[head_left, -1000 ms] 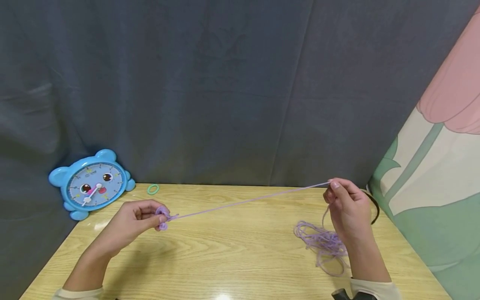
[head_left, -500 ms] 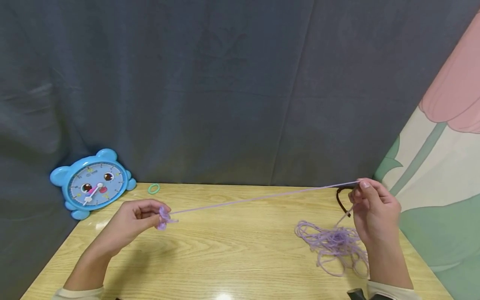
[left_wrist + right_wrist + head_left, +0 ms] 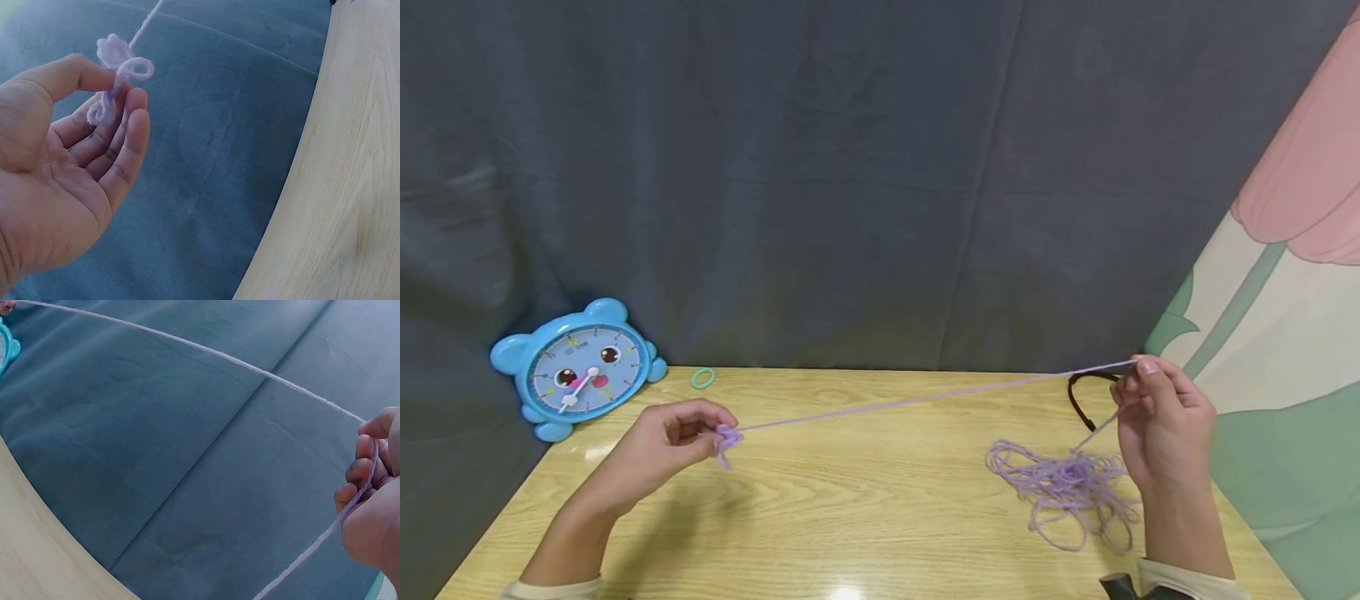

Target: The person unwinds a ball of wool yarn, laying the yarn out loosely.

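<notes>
Purple yarn (image 3: 917, 400) runs taut between the two hands above the table. At its left end, my left hand (image 3: 662, 446) pinches a small looped bunch of the yarn (image 3: 114, 53) between thumb and fingertips; loops stick out on both sides of the thumb. On the right and a little higher, my right hand (image 3: 1168, 425) pinches the strand between thumb and curled fingers. From there the yarn passes through the right palm (image 3: 372, 531) and slopes down to a loose tangled pile of purple yarn (image 3: 1067, 483) on the table.
A blue bear-shaped clock (image 3: 587, 371) leans at the back left, with a green ring (image 3: 703, 378) beside it. Behind the right hand lies a black band (image 3: 1078, 404). A dark curtain (image 3: 850, 183) closes off the back of the wooden table (image 3: 850, 517).
My right hand has moved to the right, lengthening the strand between the hands. The left hand stays nearly in place; its bunch of yarn has turned slightly. Yarn in the pile has shifted right.
</notes>
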A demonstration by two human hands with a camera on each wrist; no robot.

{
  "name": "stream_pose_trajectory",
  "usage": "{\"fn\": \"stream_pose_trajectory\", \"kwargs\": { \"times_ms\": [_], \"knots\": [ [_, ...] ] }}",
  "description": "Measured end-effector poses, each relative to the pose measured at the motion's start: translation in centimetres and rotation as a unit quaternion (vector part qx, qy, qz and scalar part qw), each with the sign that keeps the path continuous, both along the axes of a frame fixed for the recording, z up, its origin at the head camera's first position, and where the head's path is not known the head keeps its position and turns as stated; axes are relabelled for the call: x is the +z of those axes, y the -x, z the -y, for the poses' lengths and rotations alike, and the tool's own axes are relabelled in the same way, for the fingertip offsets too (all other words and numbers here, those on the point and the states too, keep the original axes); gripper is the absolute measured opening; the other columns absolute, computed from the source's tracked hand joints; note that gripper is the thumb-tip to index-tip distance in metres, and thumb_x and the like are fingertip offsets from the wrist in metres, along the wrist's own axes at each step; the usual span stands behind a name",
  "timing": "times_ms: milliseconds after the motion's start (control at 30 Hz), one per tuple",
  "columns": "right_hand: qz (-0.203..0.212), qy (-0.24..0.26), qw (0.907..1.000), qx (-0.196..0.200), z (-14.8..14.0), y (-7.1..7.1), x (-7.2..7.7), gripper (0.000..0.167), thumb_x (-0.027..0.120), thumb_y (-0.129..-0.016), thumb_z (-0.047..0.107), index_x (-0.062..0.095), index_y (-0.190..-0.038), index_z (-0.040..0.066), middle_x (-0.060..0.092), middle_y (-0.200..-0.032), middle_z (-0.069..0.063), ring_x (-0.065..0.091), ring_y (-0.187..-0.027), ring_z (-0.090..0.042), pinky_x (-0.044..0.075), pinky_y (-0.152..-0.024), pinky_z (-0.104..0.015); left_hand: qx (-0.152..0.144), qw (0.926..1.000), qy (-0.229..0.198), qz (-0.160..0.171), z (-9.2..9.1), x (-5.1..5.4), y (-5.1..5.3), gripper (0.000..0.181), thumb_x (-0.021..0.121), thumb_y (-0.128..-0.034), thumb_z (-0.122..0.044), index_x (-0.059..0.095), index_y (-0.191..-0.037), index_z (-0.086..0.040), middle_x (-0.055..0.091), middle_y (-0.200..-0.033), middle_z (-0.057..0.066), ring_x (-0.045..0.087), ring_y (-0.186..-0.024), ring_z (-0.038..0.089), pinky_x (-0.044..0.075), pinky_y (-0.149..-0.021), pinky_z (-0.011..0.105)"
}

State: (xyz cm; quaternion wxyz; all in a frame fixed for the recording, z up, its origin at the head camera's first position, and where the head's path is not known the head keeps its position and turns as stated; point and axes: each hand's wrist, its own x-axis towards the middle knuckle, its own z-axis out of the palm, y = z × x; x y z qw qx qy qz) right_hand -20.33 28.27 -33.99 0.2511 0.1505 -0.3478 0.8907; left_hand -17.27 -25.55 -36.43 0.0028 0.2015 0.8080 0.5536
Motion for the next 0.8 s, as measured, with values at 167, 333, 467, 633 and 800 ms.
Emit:
{"fn": "stream_pose_trajectory", "kwargs": {
  "times_ms": [167,333,467,633,800],
  "knots": [
    [0.000,0.023,0.9996,-0.013,-0.6,0.0,0.2,0.021,0.050,-0.102,-0.012,0.068,-0.092,-0.015,0.063,-0.070,-0.015,0.053,-0.064,-0.020,0.038,-0.059,-0.029,0.030,0.9995,0.010,0.003,0.0,0.0,-0.1,0.018,0.070,-0.0982,-0.011,0.070,-0.112,0.001,0.075,-0.096,-0.006,0.071,-0.081,0.013,0.060,-0.073,0.025],
    [0.000,0.045,0.9984,-0.033,-1.4,-0.1,0.5,0.020,0.049,-0.102,-0.012,0.066,-0.091,-0.015,0.058,-0.068,-0.015,0.046,-0.062,-0.021,0.032,-0.058,-0.030,0.062,0.9980,0.013,0.010,0.1,0.3,-0.1,0.019,0.073,-0.0972,-0.014,0.071,-0.110,-0.001,0.074,-0.094,-0.006,0.068,-0.081,0.012,0.059,-0.071,0.024],
    [-0.014,0.065,0.9974,-0.028,-2.3,-0.3,0.4,0.023,0.045,-0.103,-0.013,0.064,-0.090,-0.017,0.055,-0.066,-0.016,0.038,-0.061,-0.022,0.023,-0.059,-0.032,0.080,0.9967,0.011,0.012,0.2,0.3,0.0,0.020,0.071,-0.0973,-0.011,0.069,-0.112,0.002,0.072,-0.095,-0.009,0.068,-0.080,0.009,0.059,-0.072,0.023],
    [-0.029,0.093,0.9949,-0.029,-3.2,-0.3,0.4,0.026,0.042,-0.103,-0.013,0.061,-0.087,-0.019,0.053,-0.064,-0.018,0.034,-0.061,-0.023,0.021,-0.058,-0.033,0.088,0.9960,0.009,0.009,0.4,0.2,0.0,0.019,0.070,-0.0978,-0.009,0.068,-0.112,0.003,0.070,-0.094,-0.011,0.068,-0.079,0.008,0.059,-0.074,0.023],
    [-0.029,0.119,0.9910,-0.052,-4.2,-0.5,0.6,0.024,0.041,-0.103,-0.013,0.058,-0.087,-0.020,0.051,-0.062,-0.018,0.034,-0.060,-0.024,0.018,-0.058,-0.032,0.098,0.9951,0.009,0.011,0.5,0.2,0.0,0.017,0.070,-0.0982,-0.011,0.069,-0.109,0.001,0.070,-0.089,-0.008,0.067,-0.077,0.010,0.059,-0.073,0.024]
  ]
}}
